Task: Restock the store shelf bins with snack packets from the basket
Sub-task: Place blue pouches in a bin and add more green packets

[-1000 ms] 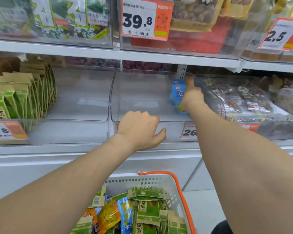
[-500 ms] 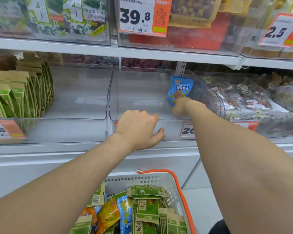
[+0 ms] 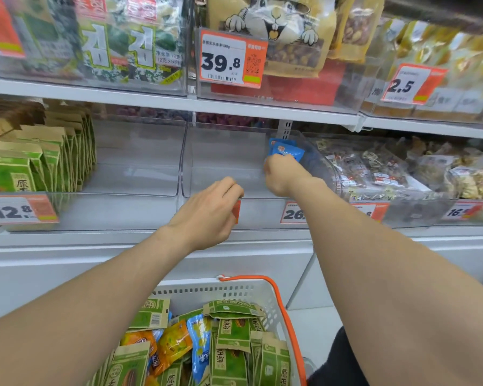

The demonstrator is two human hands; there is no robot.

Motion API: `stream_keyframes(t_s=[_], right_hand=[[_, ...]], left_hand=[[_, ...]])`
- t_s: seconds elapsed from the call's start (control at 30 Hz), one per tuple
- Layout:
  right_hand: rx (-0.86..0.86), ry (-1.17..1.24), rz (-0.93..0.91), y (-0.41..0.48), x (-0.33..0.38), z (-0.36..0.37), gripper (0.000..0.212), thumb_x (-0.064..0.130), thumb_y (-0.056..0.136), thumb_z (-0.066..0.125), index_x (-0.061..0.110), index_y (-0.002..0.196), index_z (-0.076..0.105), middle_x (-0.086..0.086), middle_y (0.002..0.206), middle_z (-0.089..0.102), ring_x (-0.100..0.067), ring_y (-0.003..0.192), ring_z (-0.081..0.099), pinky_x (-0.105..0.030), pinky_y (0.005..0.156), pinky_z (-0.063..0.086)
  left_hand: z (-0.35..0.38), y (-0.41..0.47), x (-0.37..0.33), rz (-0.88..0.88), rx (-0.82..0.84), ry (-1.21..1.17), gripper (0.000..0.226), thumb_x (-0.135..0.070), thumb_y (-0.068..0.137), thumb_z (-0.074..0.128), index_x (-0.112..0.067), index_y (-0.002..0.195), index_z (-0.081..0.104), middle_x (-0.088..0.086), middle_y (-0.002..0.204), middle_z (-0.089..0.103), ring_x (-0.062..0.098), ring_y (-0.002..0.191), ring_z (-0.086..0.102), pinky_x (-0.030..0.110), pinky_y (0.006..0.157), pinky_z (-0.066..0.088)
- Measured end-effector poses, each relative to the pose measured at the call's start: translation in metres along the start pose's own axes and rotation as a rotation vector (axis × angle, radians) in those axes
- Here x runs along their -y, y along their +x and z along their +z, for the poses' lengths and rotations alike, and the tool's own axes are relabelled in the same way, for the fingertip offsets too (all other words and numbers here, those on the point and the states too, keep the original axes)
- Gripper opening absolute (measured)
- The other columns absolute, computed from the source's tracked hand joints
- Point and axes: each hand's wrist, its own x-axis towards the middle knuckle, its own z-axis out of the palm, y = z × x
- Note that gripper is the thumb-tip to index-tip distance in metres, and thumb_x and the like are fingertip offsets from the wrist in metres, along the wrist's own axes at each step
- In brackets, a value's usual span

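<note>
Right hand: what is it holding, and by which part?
The right hand grips the blue packets by their lower edge, inside the clear bin; its fingertips are hidden.

Orange price tag 39.8 [image 3: 232, 61], squirrel-printed nut bag [image 3: 273, 26] behind it, seaweed packs [image 3: 117, 48] at left

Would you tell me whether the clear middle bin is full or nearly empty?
Nearly empty: the middle bin holds only blue packets at its right end, by the right hand.
</note>
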Motion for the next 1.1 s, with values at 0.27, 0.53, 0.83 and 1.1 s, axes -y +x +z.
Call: stream_keyframes(t_s=[0.27, 0.53, 0.83, 1.1], right_hand=[[-0.219, -0.124, -0.328, -0.113, 0.116, -0.024, 0.023, 0.026, 0.094, 0.049, 0.013, 0.097, 0.068, -0.017, 0.101, 0.067, -0.039, 0.092, 0.065, -0.035, 0.068, 0.035], [0.229, -0.234, -0.454, -0.179, 0.135, 0.045, 0.009, 0.021, 0.095, 0.052, 0.019, 0.094, 0.061, -0.008, 0.096, 0.059, -0.034, 0.087, 0.060, -0.035, 0.068, 0.041], [0.672, -0.054, -0.450, -0.228, 0.140, 0.136, 0.041, 0.021, 0.084, 0.078, 0.018, 0.124, 0.067, -0.007, 0.123, 0.064, -0.029, 0.104, 0.065, -0.041, 0.086, 0.058], [0.891, -0.284, -0.591, -0.260, 0.155, 0.181, 0.103, 0.036, 0.063, 0.097, 0.025, 0.151, 0.045, -0.012, 0.139, 0.046, -0.039, 0.137, 0.037, -0.055, 0.106, 0.043]], left_hand=[[-0.035, -0.052, 0.001, 0.096, 0.135, 0.206, 0.011, -0.017, 0.076, 0.057, -0.013, 0.083, 0.064, 0.012, 0.080, 0.064, 0.039, 0.072, 0.061, 0.035, 0.058, 0.034], [-0.018, -0.139, -0.026, -0.146, 0.455, 0.211, 0.010, -0.029, 0.094, 0.048, -0.021, 0.095, 0.054, 0.003, 0.093, 0.070, 0.034, 0.086, 0.066, 0.035, 0.061, 0.035], [0.011, -0.210, -0.048, -0.304, 0.598, 0.039, 0.014, -0.028, 0.093, 0.047, -0.024, 0.094, 0.061, 0.000, 0.088, 0.069, 0.028, 0.082, 0.066, 0.035, 0.061, 0.047], [0.042, -0.254, -0.049, -0.387, 0.726, -0.019, 0.022, -0.028, 0.095, 0.047, -0.025, 0.104, 0.067, 0.002, 0.098, 0.070, 0.028, 0.088, 0.067, 0.034, 0.063, 0.047]])
